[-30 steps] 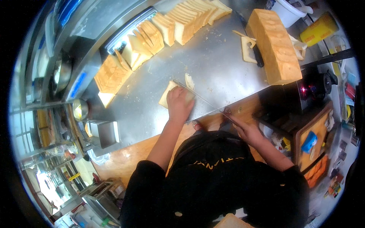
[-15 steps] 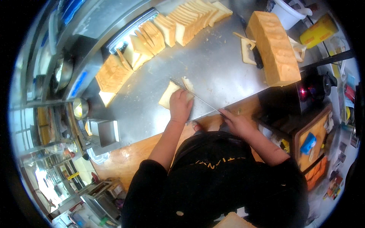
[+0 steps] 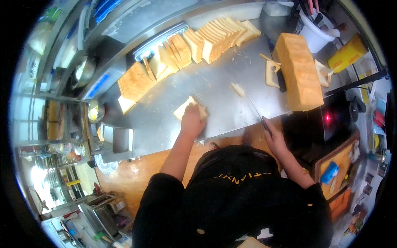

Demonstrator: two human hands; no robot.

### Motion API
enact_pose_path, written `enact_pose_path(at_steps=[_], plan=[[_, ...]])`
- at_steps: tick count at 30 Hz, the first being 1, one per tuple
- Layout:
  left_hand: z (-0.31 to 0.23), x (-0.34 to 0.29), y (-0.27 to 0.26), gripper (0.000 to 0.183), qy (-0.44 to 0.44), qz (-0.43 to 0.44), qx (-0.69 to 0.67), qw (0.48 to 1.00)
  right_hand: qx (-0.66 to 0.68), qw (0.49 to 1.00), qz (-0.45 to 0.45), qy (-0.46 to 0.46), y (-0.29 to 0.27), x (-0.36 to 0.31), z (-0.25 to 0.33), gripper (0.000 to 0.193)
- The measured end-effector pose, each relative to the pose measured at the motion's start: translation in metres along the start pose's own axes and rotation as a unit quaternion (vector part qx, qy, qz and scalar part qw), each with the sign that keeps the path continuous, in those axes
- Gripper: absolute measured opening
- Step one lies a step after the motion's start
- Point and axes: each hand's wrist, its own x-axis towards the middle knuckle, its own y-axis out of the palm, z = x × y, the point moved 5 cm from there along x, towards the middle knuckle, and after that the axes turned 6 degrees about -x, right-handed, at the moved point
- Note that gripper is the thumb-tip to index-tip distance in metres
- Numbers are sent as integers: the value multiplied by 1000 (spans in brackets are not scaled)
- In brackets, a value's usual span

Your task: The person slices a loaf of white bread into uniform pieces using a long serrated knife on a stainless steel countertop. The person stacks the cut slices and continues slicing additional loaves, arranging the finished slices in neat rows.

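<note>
My right hand (image 3: 275, 139) is wrapped round the knife (image 3: 256, 107), right of the middle of the frame. My left hand (image 3: 192, 120) lies on the bread (image 3: 180, 110) near the middle; I can't tell if it pinches. I think a soft press and long, light strokes keep bread neat, with fingers tucked back. A pale strip (image 3: 237, 89) lies by the knife's tip. Low down, my black top (image 3: 231, 202) has yellow letters (image 3: 236, 180). Upper right, a yellow roll (image 3: 348, 53) has print too small to read.

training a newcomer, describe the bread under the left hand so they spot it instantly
At the metal table, find the long knife in the right hand. To its left, a pale bread piece lies under the left hand, apart from the row of slices behind it.
</note>
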Motion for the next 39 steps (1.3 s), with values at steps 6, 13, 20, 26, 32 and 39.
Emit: enact_pose_path(at_steps=[6, 13, 20, 26, 32, 39], plan=[[78, -30, -39, 29, -157, -262, -436, 846, 7, 997, 78, -2, -1, 7, -17, 48], [106, -69, -69, 43, -153, -291, -844, 424, 118, 974, 124, 147, 15, 28, -36, 45], [129, -83, -81, 45, -192, -307, -872, 329, 127, 982, 71, 119, 44, 56, -52, 44], [242, -93, -121, 38, -184, -460, -782, 378, 13, 992, -7, 128, 61, 59, -57, 41], [335, -76, -189, 22, -183, -582, -522, 596, -231, 966, -69, 93, 62, 59, 3, 47], [364, -9, -147, 41, -140, -277, -106, 945, -334, 928, -77, 144, 69, 62, 2, 54]])
